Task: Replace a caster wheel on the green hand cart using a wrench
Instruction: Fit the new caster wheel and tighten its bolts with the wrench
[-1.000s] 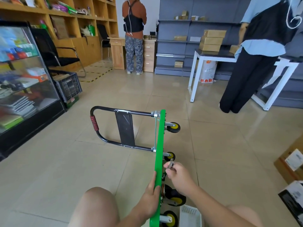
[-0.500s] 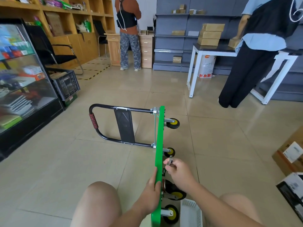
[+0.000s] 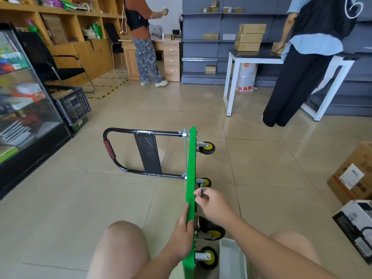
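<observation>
The green cart (image 3: 190,178) stands on edge on the floor, wheels to the right. The left hand (image 3: 184,234) clasps its deck, thumb flat against it and the other fingers hidden behind. The right hand (image 3: 213,206) pinches a small wrench (image 3: 200,191) by the underside — its head is too small to make out.

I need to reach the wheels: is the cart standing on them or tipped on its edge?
Tipped on edge: the green deck stands vertical, its wheels point sideways, and the left hand holds it.
</observation>
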Motion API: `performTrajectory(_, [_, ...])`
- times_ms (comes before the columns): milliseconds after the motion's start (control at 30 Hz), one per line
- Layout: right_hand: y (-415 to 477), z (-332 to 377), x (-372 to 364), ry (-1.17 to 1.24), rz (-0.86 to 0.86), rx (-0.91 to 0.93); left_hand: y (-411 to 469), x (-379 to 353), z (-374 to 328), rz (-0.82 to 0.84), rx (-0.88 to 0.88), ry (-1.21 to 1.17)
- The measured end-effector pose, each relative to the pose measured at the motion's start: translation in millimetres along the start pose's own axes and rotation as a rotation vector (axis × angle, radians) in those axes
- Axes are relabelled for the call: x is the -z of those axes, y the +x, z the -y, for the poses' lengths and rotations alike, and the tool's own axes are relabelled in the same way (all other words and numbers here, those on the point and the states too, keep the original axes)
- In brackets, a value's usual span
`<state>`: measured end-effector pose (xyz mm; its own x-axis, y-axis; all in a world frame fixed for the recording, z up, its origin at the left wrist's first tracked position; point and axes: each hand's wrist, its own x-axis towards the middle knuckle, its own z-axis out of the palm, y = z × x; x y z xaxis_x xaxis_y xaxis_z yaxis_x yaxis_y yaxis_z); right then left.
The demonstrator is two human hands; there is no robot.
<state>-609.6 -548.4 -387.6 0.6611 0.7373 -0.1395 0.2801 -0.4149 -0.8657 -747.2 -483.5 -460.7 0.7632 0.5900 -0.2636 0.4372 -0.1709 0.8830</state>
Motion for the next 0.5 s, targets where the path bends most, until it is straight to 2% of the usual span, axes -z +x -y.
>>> performTrajectory(300, [-20, -13, 1, -0.091, 0.047, 0.070, -1, -2, 1, -0.019, -0.012, 0.016])
performTrajectory(500, [-7, -2, 3, -0.034, -0.031, 0.061, 0, 1, -5, 0.012, 0.043, -0.079])
